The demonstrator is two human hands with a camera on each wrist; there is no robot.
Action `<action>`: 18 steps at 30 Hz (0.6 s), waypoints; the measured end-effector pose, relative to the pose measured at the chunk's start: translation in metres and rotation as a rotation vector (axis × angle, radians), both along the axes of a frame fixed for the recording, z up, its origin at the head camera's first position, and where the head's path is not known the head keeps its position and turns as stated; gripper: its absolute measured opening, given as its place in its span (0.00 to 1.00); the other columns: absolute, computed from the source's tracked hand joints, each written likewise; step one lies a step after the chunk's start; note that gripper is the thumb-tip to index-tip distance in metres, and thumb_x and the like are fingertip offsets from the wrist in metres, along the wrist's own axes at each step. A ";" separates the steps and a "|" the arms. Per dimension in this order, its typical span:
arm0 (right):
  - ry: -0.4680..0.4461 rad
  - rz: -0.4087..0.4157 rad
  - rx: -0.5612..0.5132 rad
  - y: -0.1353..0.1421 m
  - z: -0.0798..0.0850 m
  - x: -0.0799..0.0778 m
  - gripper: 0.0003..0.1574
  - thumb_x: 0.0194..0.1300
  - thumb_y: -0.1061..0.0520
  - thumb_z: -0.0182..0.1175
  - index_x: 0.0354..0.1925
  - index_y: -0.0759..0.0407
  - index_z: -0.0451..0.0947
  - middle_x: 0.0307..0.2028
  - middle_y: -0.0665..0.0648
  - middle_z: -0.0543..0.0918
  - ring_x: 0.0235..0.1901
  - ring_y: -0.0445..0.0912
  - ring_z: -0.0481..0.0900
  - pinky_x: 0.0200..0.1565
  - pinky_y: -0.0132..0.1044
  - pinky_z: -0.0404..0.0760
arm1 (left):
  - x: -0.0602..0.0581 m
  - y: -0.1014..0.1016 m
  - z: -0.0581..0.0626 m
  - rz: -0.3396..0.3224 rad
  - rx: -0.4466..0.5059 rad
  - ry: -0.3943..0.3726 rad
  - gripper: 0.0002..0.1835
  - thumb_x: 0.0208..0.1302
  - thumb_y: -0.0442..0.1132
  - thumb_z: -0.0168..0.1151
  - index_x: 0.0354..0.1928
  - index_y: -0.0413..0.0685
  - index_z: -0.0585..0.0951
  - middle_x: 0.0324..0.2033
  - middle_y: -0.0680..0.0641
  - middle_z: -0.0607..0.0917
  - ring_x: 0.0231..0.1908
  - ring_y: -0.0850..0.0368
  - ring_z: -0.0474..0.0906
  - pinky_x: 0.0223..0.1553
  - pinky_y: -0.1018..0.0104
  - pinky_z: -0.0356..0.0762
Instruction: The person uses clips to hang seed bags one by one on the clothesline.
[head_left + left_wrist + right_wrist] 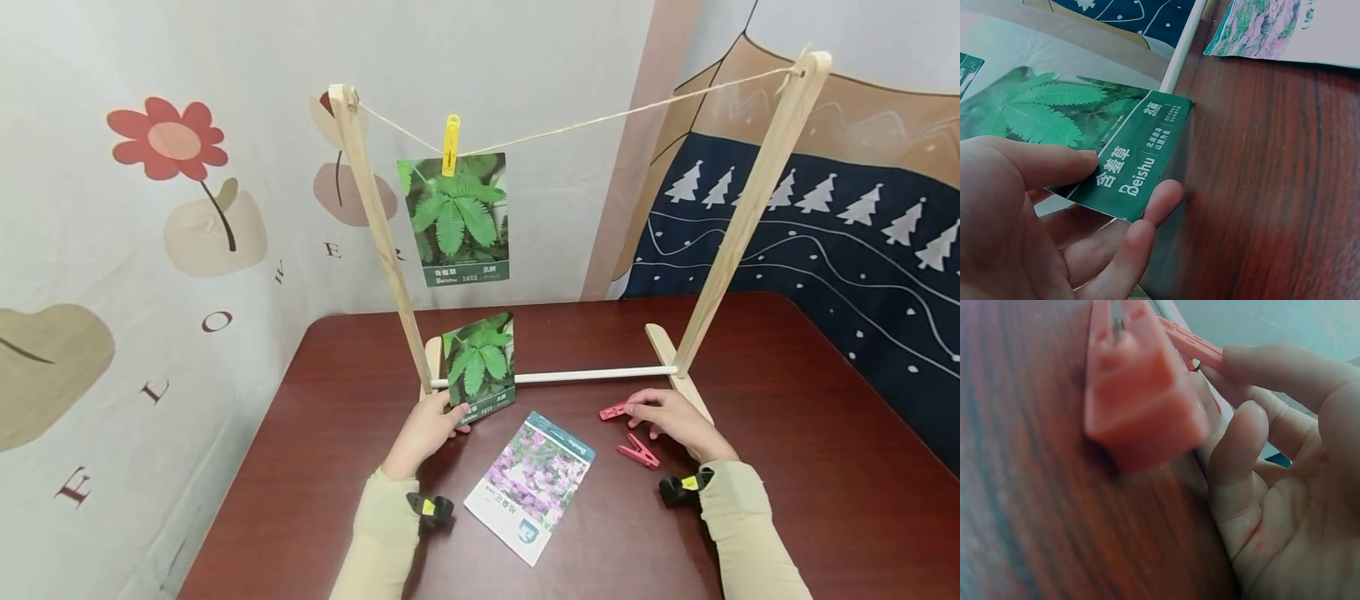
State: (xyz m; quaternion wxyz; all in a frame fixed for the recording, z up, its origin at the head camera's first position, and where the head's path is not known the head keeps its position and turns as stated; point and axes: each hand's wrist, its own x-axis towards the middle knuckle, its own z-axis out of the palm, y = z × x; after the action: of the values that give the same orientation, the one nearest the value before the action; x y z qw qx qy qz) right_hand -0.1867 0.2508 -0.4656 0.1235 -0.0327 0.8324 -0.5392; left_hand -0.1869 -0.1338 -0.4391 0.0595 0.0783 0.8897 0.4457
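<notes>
My left hand (430,433) pinches the lower edge of a green leaf-picture seed packet (480,367), thumb on its front and fingers behind, as the left wrist view shows. The packet stands tilted above the table by the rack's left post. Between thumb and fingertips, my right hand (678,423) pinches a red clothespin (613,411). Just below that hand a second red clothespin (639,451) lies on the table; it looms large and blurred in the right wrist view. Between my hands lies a seed packet with pink-purple flowers (536,483).
A wooden rack (731,225) with a white crossbar (592,375) stands at the table's back. From its sagging string (570,127) hangs another leaf-picture packet (457,221), held by a yellow clothespin (451,146). A printed cloth (510,75) hangs behind the dark red table (300,475).
</notes>
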 end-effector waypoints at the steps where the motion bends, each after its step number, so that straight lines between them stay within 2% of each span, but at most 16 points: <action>1: -0.001 -0.002 -0.004 0.000 0.000 0.000 0.20 0.55 0.50 0.62 0.39 0.65 0.76 0.28 0.59 0.81 0.29 0.48 0.78 0.24 0.38 0.75 | 0.000 0.000 0.000 -0.007 -0.006 0.006 0.06 0.62 0.39 0.54 0.37 0.47 0.78 0.21 0.49 0.82 0.20 0.55 0.77 0.22 0.65 0.73; 7: 0.010 0.007 -0.005 -0.001 0.001 0.000 0.18 0.56 0.52 0.61 0.40 0.64 0.76 0.27 0.60 0.81 0.28 0.49 0.77 0.23 0.38 0.75 | -0.002 -0.002 -0.001 -0.011 -0.044 0.033 0.03 0.59 0.37 0.57 0.34 0.48 0.79 0.19 0.50 0.82 0.18 0.56 0.75 0.20 0.66 0.71; 12: 0.003 0.007 0.000 0.000 0.000 0.000 0.21 0.55 0.51 0.62 0.41 0.65 0.76 0.27 0.59 0.81 0.28 0.47 0.77 0.23 0.37 0.75 | -0.002 -0.003 -0.001 -0.017 -0.071 0.054 0.03 0.58 0.38 0.58 0.32 0.48 0.80 0.18 0.50 0.81 0.16 0.56 0.74 0.18 0.66 0.69; 18: 0.022 0.011 0.009 0.001 0.000 0.000 0.21 0.55 0.49 0.62 0.41 0.64 0.77 0.28 0.59 0.81 0.29 0.48 0.78 0.23 0.37 0.75 | -0.002 -0.003 -0.001 -0.008 -0.100 0.041 0.05 0.58 0.40 0.59 0.26 0.49 0.78 0.14 0.47 0.77 0.12 0.58 0.71 0.16 0.66 0.67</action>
State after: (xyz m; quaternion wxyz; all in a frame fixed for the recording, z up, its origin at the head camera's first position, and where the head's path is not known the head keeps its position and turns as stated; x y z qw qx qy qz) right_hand -0.1872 0.2523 -0.4658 0.1174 -0.0429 0.8360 -0.5343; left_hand -0.1885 -0.1364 -0.4397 0.0469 0.0879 0.9115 0.3990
